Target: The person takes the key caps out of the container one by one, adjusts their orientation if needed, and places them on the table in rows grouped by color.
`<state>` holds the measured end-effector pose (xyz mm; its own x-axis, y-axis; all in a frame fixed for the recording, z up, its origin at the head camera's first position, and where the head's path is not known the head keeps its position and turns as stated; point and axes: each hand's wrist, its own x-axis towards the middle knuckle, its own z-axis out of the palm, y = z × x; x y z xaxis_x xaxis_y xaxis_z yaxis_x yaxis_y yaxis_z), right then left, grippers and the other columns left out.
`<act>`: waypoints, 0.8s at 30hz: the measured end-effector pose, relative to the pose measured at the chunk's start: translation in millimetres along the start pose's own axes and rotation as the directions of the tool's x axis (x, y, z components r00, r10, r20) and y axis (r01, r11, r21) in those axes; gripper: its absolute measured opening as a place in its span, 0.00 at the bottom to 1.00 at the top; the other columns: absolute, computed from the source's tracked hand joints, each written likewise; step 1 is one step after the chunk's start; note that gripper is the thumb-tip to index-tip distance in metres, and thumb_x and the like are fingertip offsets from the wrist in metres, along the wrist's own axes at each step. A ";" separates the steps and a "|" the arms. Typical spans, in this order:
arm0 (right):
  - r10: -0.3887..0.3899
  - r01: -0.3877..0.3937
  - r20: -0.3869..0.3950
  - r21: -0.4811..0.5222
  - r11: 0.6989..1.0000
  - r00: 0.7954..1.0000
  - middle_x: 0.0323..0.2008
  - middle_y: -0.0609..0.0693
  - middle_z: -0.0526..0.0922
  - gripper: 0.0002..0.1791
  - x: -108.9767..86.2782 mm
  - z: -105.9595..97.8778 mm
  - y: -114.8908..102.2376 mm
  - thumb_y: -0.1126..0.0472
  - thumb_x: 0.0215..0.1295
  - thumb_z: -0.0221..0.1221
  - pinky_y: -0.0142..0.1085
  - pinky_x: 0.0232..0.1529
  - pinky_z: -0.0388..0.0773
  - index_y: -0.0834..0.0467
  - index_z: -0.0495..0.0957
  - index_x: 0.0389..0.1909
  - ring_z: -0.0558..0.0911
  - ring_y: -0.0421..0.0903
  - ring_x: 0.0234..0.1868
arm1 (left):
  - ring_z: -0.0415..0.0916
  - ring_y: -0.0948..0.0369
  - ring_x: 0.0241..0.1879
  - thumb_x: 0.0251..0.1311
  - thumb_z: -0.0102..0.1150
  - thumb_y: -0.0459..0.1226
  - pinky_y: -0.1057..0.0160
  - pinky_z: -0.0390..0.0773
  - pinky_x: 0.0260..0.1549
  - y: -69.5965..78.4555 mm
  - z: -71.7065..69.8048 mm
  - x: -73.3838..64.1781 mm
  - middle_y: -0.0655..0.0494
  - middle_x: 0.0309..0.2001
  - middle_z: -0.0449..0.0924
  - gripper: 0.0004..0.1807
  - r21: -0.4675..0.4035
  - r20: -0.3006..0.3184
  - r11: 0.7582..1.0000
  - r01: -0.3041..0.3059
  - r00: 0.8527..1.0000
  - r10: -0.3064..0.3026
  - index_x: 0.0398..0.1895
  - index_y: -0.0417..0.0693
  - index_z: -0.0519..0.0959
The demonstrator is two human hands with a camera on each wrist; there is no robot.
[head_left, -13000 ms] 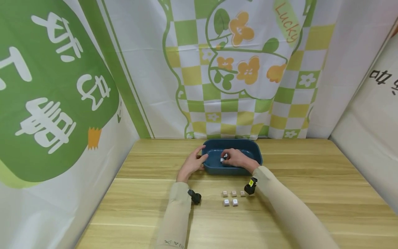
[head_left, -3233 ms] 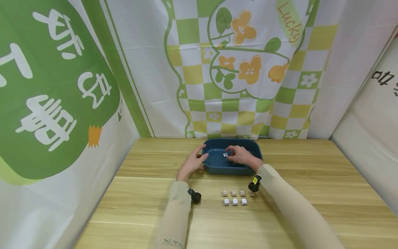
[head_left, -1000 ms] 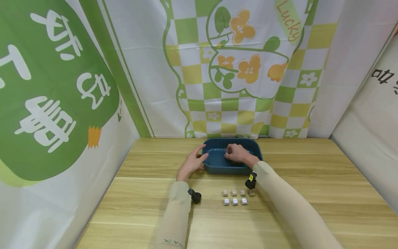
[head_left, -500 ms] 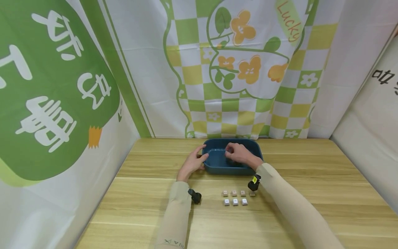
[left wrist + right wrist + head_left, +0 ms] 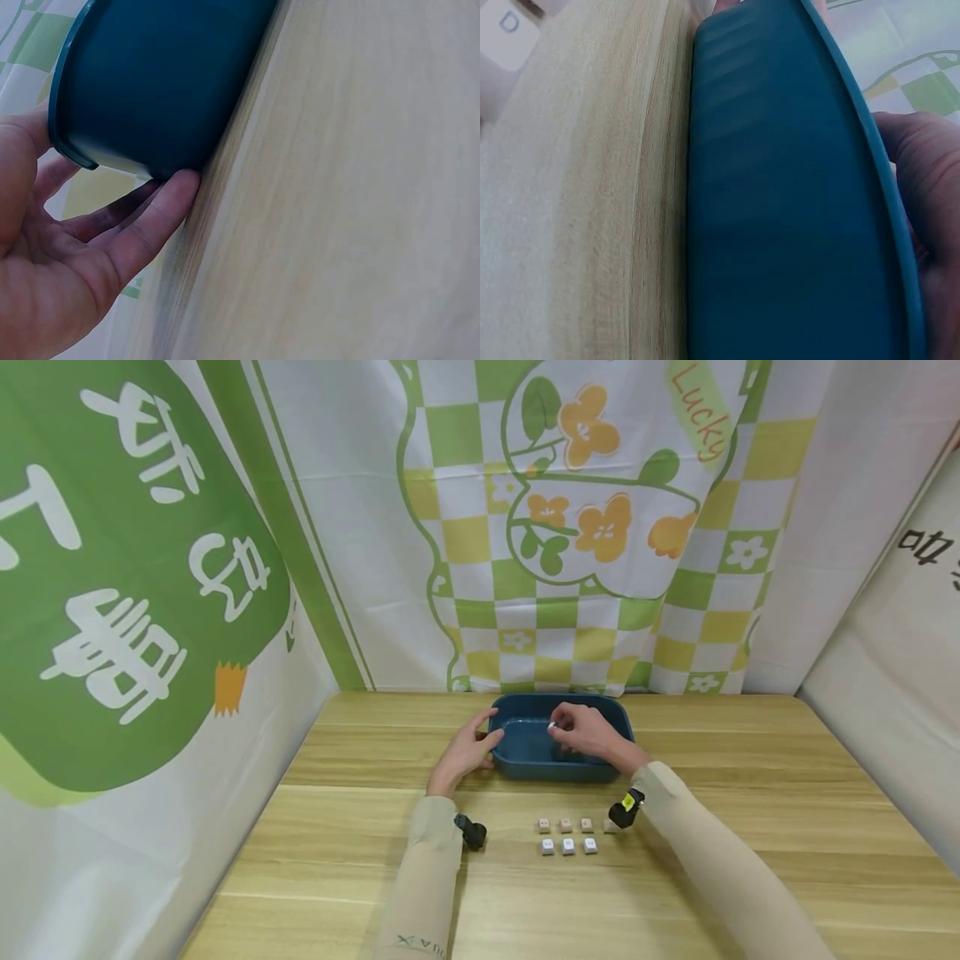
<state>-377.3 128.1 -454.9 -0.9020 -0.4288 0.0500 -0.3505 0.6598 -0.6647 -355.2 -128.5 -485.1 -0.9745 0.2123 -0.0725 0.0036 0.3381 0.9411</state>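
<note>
A dark blue plastic bin (image 5: pixel 558 771) stands at the back of the wooden table. My left hand (image 5: pixel 465 756) grips its left end; in the left wrist view the fingers (image 5: pixel 154 225) press the outer wall and the thumb goes over the rim. Inside the bin, low over its floor, my right hand (image 5: pixel 588 731) pinches a small white keycap (image 5: pixel 552 726) between thumb and forefinger. The right wrist view shows mostly the bin's outer side, which hides the held keycap. Nearer on the table, white keycaps (image 5: pixel 568 846) form a front row, with pale pinkish keycaps (image 5: pixel 565 825) behind them.
The rightmost pinkish keycap (image 5: pixel 610 827) lies close beside the right wrist camera (image 5: pixel 626 808). Bare wooden tabletop (image 5: pixel 360 860) extends around the rows. A patterned green and white cloth (image 5: pixel 555 643) hangs right behind the bin.
Since the oldest frame, a white keycap and a pinkish one have joined the right ends of the rows. Lately my right hand has picked a white keycap off the bin floor; my left hand stays put.
</note>
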 end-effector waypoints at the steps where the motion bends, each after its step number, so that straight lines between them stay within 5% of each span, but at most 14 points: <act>1: -0.003 0.003 -0.004 0.004 1.000 1.000 0.36 0.53 0.86 0.12 -0.8 -0.1 0.5 0.55 0.69 0.59 0.34 0.27 0.81 0.58 0.77 0.47 0.85 0.44 0.27 | 0.82 0.53 0.32 0.71 0.53 0.47 0.55 0.85 0.35 -0.1 -0.1 0.2 0.41 0.55 0.77 0.29 -0.001 0.000 1.000 0.001 1.000 -0.001 0.74 0.70 0.60; 24: -0.091 0.102 -0.125 0.079 0.992 0.988 0.36 0.51 0.85 0.11 -37.5 -10.4 -2.4 0.55 0.69 0.59 0.36 0.32 0.80 0.54 0.77 0.48 0.83 0.42 0.30 | 0.80 0.55 0.32 0.72 0.52 0.47 0.55 0.84 0.35 -2.1 -0.3 0.2 0.39 0.56 0.76 0.29 -0.025 0.018 1.000 -0.007 1.000 0.007 0.74 0.68 0.60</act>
<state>-345.3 149.0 -447.5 -0.8906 -0.4067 0.2032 -0.4194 0.5622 -0.7127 -355.4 -129.4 -487.0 -0.9702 0.2315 -0.0720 0.0043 0.3136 0.9495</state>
